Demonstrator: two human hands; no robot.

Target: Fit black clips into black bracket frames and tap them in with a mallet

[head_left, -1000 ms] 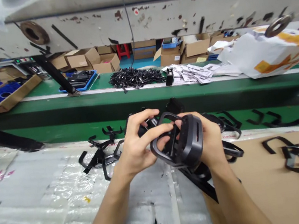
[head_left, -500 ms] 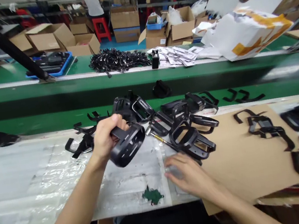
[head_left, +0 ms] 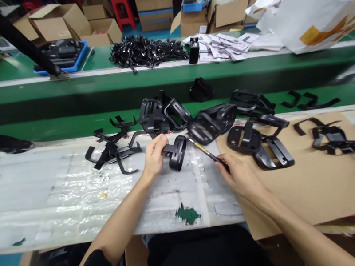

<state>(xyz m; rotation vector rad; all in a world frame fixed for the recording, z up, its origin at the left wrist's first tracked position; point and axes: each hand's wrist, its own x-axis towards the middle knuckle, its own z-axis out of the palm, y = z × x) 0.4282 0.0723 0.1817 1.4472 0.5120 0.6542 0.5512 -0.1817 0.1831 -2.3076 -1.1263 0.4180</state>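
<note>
My left hand [head_left: 156, 155] is closed on the strip-like arm of a black plastic bracket [head_left: 177, 154], whose rounded, slotted end points right, raised over the film-covered bench. In my right hand [head_left: 237, 170] is the black grip of what looks like a small hammer [head_left: 204, 149], with a brass-coloured shaft. Its tip points up and left towards the bracket, apart from it. Beyond my hands lie more black plastic parts [head_left: 211, 123], heaped together. Right of the tool, a black part with a strap [head_left: 244, 139] rests at the cardboard's edge.
Thin black bent strips [head_left: 111, 150] lie left of my left hand. A cardboard sheet [head_left: 295, 195] covers the bench at right, with black clips [head_left: 339, 143] on it. Behind is a green ledge with a cable pile [head_left: 146, 50], a blue tray [head_left: 77, 65] and a white bag [head_left: 317, 16].
My right hand has taken up the hammer-like tool that lay among the parts. The bracket in my left hand has turned, its rounded end now more edge-on. The view has tilted down.
</note>
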